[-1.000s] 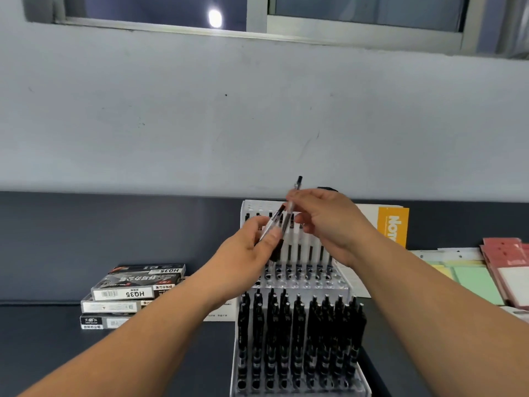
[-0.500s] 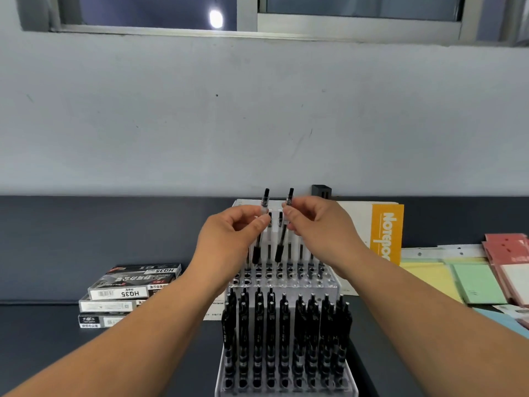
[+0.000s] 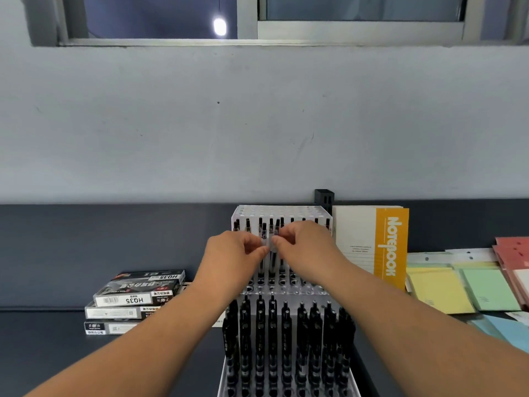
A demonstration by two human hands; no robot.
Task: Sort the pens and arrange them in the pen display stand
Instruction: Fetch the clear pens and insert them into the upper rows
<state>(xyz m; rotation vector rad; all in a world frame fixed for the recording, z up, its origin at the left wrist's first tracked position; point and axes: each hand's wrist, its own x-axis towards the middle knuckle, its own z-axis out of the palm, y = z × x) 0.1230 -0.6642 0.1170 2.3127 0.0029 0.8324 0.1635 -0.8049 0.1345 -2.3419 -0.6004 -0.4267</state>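
Observation:
A clear tiered pen display stand rises in steps in front of me on the dark table. Its near tier is packed with black pens; the middle tier holds several clear-barrelled pens. My left hand pinches a clear pen with a black cap, standing upright over the middle tier. My right hand pinches a second such pen right beside it. Both pens' lower ends sit down among the middle tier's holes, partly hidden by my fingers.
Three stacked pen boxes marked HQ35 lie left of the stand. An orange and white notebook leans against the wall on the right. Pastel paper pads and red ones cover the table's right side.
Both hands separated the two pens, then lowered them; the pens now stand in the middle tier, where before they were held up above it.

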